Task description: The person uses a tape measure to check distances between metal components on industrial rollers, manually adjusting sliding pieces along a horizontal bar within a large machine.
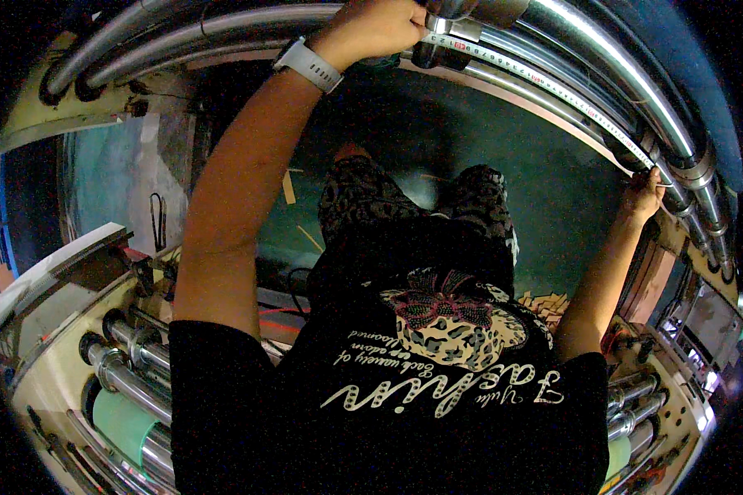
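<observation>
Two bare hands stretch a white measuring tape (545, 82) along a long polished steel roller (603, 66), the left hand (371, 29), wearing a pale grey wristwatch (308, 64), curled tight round the tape's chrome case (450, 26), the right hand (645, 198) pinching its far end.

The left hand (377, 29) is running off the top edge, so its fingertips and whatever its grip is closing on are staying out of sight. The tape measure's case (452, 27) is also being cut by that edge. The right hand (645, 198) is showing too small to tell how its fingers are pinching the tape measure's blade (553, 89). The person's own torso is hiding the feet and much of the green floor (553, 206).
</observation>
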`<act>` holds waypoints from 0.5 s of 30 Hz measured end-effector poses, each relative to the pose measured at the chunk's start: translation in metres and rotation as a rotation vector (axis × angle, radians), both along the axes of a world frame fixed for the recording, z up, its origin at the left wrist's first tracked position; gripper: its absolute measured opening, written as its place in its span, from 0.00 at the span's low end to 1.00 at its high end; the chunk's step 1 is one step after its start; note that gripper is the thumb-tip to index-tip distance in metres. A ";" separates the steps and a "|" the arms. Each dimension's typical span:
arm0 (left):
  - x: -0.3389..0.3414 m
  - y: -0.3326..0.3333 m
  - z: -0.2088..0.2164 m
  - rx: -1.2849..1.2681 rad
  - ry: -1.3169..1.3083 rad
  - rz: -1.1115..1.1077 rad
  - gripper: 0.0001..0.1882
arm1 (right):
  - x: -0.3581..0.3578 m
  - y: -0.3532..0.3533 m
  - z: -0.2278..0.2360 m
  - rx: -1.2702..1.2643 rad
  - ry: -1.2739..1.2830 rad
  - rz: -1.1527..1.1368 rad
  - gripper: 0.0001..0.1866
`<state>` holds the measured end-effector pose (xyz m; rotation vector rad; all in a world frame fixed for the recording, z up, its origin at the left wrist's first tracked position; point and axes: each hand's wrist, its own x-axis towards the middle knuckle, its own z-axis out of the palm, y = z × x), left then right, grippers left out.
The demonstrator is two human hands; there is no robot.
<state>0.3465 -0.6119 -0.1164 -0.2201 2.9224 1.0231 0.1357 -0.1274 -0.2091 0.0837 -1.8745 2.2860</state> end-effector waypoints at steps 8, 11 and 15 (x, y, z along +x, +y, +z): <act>-0.001 -0.001 -0.011 -0.098 0.153 -0.029 0.10 | -0.011 0.014 -0.007 0.022 0.006 0.031 0.06; -0.002 0.000 -0.009 -0.096 0.089 -0.021 0.11 | -0.016 0.018 -0.009 0.073 -0.003 0.040 0.07; 0.002 0.007 0.005 -0.054 -0.038 0.051 0.11 | -0.008 0.008 -0.003 0.098 -0.032 0.028 0.07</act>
